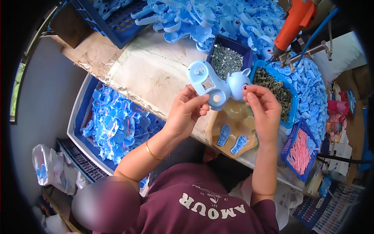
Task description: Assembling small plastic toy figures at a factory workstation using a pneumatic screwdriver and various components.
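Observation:
My left hand (186, 111) and my right hand (265, 107) together hold a light-blue plastic toy shell (212, 84) shaped like a small animal, above the worktable (152, 72). The left fingers pinch its rounded rear end, which has holes and a square opening. The right fingertips grip the head end with its ears. Just below the shell sits a tan holding jig (243, 117) with two blue foot-shaped pieces (231, 139) lying on it. A gold bangle circles my left wrist.
A dark blue box of small screws (228, 58) and a blue tray of darker screws (278, 87) stand behind the shell. An orange power screwdriver (294, 21) hangs at upper right. Heaps of blue parts (218, 17) fill the back; a basket of pink pieces (300, 150) and a bin of blue parts (117, 124) flank me.

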The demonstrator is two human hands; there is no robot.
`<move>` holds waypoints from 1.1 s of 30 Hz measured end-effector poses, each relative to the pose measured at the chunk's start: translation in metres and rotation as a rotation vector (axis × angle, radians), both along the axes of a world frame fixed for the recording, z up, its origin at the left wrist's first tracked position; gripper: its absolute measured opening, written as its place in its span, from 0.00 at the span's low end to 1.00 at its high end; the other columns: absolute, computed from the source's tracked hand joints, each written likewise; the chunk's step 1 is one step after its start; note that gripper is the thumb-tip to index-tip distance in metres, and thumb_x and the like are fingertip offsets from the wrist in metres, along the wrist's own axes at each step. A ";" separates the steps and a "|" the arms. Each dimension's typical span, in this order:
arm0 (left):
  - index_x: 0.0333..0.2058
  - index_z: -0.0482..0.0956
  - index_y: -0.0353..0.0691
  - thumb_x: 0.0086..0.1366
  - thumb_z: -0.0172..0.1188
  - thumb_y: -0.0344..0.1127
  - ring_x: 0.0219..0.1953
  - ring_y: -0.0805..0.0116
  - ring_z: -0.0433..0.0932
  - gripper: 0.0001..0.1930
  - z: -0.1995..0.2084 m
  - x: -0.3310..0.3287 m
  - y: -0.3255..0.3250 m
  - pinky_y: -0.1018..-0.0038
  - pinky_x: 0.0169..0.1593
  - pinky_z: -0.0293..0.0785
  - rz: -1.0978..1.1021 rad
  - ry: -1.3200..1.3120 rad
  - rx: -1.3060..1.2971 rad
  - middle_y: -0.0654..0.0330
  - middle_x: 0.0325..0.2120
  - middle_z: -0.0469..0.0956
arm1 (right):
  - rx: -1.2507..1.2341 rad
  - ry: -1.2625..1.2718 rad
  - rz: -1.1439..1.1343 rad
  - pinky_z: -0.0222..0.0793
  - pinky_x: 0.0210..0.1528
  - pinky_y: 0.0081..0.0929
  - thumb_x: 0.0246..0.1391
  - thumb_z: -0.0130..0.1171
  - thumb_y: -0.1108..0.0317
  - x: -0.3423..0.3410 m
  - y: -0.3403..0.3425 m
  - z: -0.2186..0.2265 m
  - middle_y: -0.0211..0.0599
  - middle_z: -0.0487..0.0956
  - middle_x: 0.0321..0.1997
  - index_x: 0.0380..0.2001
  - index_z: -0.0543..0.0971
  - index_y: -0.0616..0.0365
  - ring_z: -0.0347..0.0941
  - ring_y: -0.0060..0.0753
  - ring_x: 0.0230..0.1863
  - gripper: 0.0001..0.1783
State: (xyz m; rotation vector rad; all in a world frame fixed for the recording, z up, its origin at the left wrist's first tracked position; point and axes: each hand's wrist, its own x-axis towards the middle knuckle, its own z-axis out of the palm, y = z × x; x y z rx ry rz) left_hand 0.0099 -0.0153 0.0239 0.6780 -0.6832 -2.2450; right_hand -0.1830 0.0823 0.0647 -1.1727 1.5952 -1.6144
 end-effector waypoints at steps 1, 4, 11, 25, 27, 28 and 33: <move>0.49 0.73 0.38 0.67 0.63 0.25 0.29 0.81 0.77 0.13 -0.003 0.002 0.003 0.85 0.32 0.75 -0.008 0.005 0.014 0.64 0.34 0.78 | 0.008 0.015 -0.012 0.72 0.44 0.18 0.66 0.59 0.72 0.001 0.003 0.000 0.32 0.84 0.44 0.47 0.81 0.62 0.79 0.19 0.41 0.10; 0.48 0.74 0.38 0.67 0.63 0.25 0.28 0.80 0.77 0.13 -0.007 0.005 0.011 0.85 0.31 0.75 -0.033 0.024 0.049 0.64 0.33 0.78 | 0.027 0.036 -0.032 0.72 0.44 0.18 0.65 0.60 0.72 0.003 0.011 -0.001 0.31 0.84 0.43 0.47 0.82 0.62 0.79 0.19 0.41 0.09; 0.55 0.73 0.38 0.68 0.60 0.24 0.25 0.85 0.72 0.17 -0.008 0.011 0.023 0.88 0.31 0.72 -0.049 -0.037 0.088 0.68 0.33 0.78 | 0.047 0.033 -0.051 0.73 0.44 0.17 0.64 0.62 0.74 0.009 0.021 0.001 0.33 0.84 0.41 0.45 0.82 0.64 0.78 0.19 0.39 0.09; 0.39 0.85 0.41 0.51 0.68 0.17 0.25 0.67 0.80 0.17 -0.020 0.021 0.063 0.74 0.30 0.78 0.212 -0.413 -1.567 0.61 0.29 0.80 | 0.257 0.030 0.026 0.75 0.45 0.19 0.64 0.61 0.74 -0.001 0.069 -0.003 0.31 0.85 0.40 0.44 0.83 0.64 0.80 0.19 0.41 0.08; 0.46 0.85 0.45 0.50 0.65 0.22 0.27 0.68 0.79 0.22 -0.024 0.016 0.071 0.73 0.30 0.78 0.220 -0.435 -1.799 0.66 0.32 0.80 | 0.292 0.035 0.016 0.75 0.49 0.21 0.65 0.58 0.75 -0.010 0.084 -0.001 0.36 0.84 0.42 0.46 0.81 0.64 0.80 0.22 0.43 0.09; 0.46 0.85 0.45 0.50 0.65 0.22 0.27 0.68 0.79 0.22 -0.026 0.012 0.074 0.73 0.30 0.78 0.214 -0.427 -1.799 0.66 0.32 0.80 | 0.294 0.034 0.008 0.75 0.49 0.21 0.65 0.58 0.75 -0.015 0.089 -0.001 0.36 0.84 0.42 0.46 0.81 0.64 0.80 0.22 0.43 0.09; 0.51 0.81 0.46 0.53 0.63 0.32 0.36 0.70 0.78 0.23 -0.038 -0.013 0.088 0.73 0.33 0.78 -0.104 -0.665 -1.960 0.68 0.42 0.78 | 0.255 -0.002 -0.137 0.74 0.47 0.21 0.65 0.60 0.71 -0.027 0.108 -0.004 0.35 0.85 0.42 0.47 0.81 0.63 0.80 0.22 0.42 0.10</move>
